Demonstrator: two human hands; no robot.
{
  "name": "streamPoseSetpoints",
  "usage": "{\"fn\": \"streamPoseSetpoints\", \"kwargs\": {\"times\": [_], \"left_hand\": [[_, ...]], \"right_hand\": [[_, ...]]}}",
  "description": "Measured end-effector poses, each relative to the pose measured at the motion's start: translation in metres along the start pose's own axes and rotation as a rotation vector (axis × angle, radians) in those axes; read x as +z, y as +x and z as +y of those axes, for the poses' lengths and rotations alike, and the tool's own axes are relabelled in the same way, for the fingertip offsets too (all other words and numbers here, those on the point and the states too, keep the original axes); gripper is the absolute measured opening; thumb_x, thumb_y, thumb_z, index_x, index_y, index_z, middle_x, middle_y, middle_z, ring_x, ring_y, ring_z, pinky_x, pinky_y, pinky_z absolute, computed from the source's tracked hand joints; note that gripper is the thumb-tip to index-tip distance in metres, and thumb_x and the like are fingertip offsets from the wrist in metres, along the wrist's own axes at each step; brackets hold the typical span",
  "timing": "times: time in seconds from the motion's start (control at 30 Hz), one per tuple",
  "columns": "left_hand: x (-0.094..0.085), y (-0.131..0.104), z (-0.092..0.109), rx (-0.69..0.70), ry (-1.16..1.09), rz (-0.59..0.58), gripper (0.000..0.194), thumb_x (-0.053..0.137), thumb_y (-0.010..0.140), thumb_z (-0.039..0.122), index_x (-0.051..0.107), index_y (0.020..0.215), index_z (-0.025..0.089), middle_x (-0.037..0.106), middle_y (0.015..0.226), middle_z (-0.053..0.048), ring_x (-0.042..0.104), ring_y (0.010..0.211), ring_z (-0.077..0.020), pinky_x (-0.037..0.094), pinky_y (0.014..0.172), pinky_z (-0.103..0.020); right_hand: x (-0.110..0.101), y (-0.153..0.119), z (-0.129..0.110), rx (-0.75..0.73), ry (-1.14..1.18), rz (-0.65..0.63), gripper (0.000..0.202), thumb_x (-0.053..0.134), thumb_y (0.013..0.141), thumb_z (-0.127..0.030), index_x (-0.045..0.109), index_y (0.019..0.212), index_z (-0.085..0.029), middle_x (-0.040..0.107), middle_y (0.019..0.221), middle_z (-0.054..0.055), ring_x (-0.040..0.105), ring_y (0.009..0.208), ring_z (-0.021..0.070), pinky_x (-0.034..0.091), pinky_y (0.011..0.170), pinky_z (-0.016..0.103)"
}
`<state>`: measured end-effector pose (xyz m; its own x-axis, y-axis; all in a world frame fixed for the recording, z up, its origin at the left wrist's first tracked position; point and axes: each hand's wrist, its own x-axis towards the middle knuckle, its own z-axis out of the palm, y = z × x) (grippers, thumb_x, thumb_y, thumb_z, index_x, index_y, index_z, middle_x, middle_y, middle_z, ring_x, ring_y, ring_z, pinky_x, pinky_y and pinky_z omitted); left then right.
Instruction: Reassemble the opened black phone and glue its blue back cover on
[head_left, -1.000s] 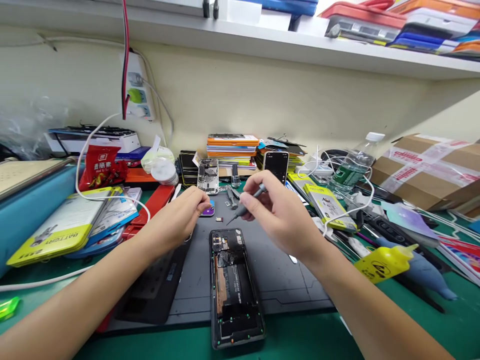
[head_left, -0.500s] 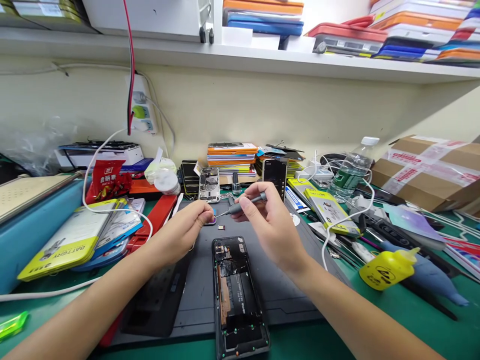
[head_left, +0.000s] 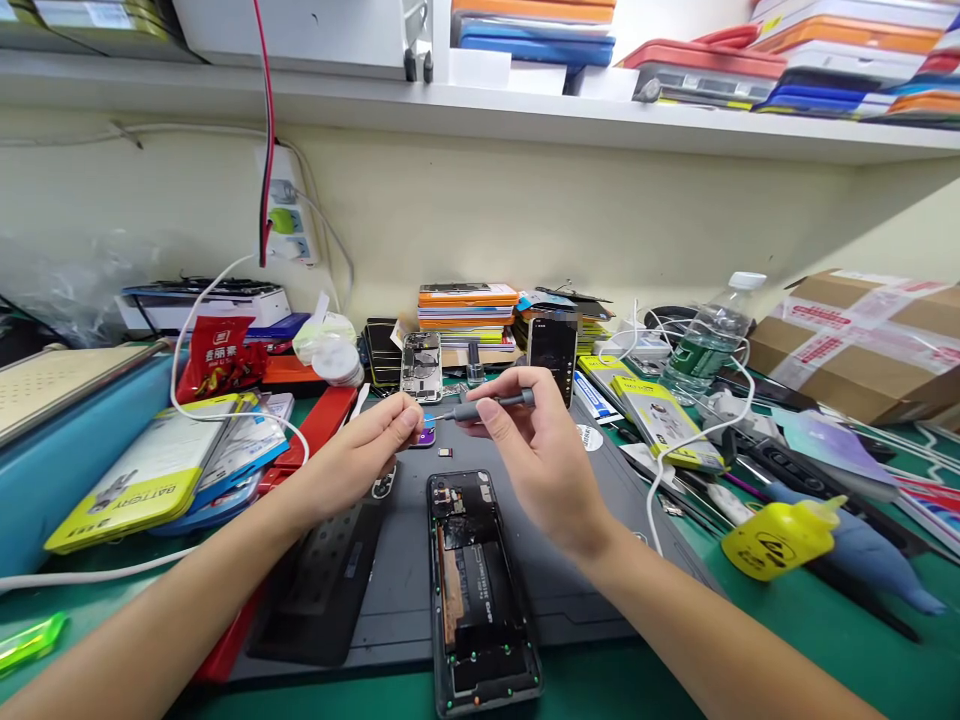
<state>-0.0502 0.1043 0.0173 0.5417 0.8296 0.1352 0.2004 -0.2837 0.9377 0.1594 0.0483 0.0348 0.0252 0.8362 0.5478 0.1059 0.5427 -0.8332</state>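
My right hand [head_left: 536, 455] grips a small grey screwdriver [head_left: 484, 407], held nearly level with its tip pointing at my left hand [head_left: 364, 450]. My left fingertips [head_left: 411, 417] are pinched together right at that tip; whatever they hold is too small to make out. Just below and between both hands lies the opened phone [head_left: 476, 585] on the dark mat [head_left: 570, 560]. A yellow bottle [head_left: 780, 535] stands well off beyond my right forearm.

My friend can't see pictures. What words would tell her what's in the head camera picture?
Two bare hands meet above an opened phone lying on a dark mat: the right hand holds a small grey screwdriver level, its tip pointing at the pinched fingertips of the left hand. Around them, a cluttered green bench holds a yellow bottle and a water bottle.
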Motion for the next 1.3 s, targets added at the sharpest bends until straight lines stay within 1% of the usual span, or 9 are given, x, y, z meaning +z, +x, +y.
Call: {"fn": "streamPoseSetpoints", "kwargs": {"times": [0.23,0.53,0.93,1.13,1.3], "left_hand": [[0.0002,-0.0007,0.0033,0.013,0.001,-0.013,0.041,0.042,0.105,0.059,0.049,0.088,0.022,0.037,0.073,0.006,0.03,0.059,-0.0115,0.026,0.053,-0.026],[0.003,0.0011,0.0053,0.024,-0.019,-0.01,0.043,0.041,0.105,0.058,0.05,0.086,0.021,0.041,0.076,0.004,0.031,0.06,-0.0118,0.027,0.052,-0.025],[0.0036,0.0018,0.0046,0.004,-0.026,0.009,0.045,0.041,0.103,0.061,0.048,0.084,0.021,0.04,0.074,0.005,0.03,0.058,-0.0109,0.026,0.05,-0.024],[0.0046,0.0028,0.0083,0.006,-0.028,0.022,0.046,0.043,0.102,0.062,0.048,0.082,0.021,0.039,0.072,0.005,0.03,0.056,-0.0109,0.026,0.049,-0.024],[0.0042,0.0033,0.0063,0.003,-0.013,0.04,0.045,0.042,0.102,0.061,0.049,0.081,0.022,0.04,0.071,0.005,0.03,0.056,-0.0112,0.026,0.048,-0.024]], "right_hand": [[0.0002,0.001,-0.0037,0.018,0.033,0.006,0.009,0.062,0.102,-0.03,0.055,0.105,-0.024,0.067,0.108,0.002,0.073,0.092,0.0153,0.066,0.088,0.036],[0.0019,-0.0002,-0.0049,0.04,0.036,-0.011,0.01,0.063,0.102,-0.031,0.055,0.104,-0.025,0.066,0.107,0.002,0.073,0.091,0.016,0.066,0.089,0.038],[0.0016,-0.003,0.001,-0.046,-0.088,-0.026,0.01,0.061,0.103,-0.032,0.055,0.11,-0.027,0.066,0.111,0.004,0.071,0.095,0.0186,0.064,0.089,0.041],[0.0008,-0.0038,0.0029,-0.066,-0.12,-0.033,0.009,0.059,0.104,-0.032,0.055,0.111,-0.028,0.066,0.113,0.004,0.07,0.098,0.0195,0.063,0.09,0.042],[0.0003,-0.0033,0.0023,-0.068,-0.148,-0.031,0.008,0.059,0.104,-0.031,0.055,0.11,-0.028,0.067,0.112,0.004,0.07,0.097,0.02,0.062,0.092,0.045]]}}
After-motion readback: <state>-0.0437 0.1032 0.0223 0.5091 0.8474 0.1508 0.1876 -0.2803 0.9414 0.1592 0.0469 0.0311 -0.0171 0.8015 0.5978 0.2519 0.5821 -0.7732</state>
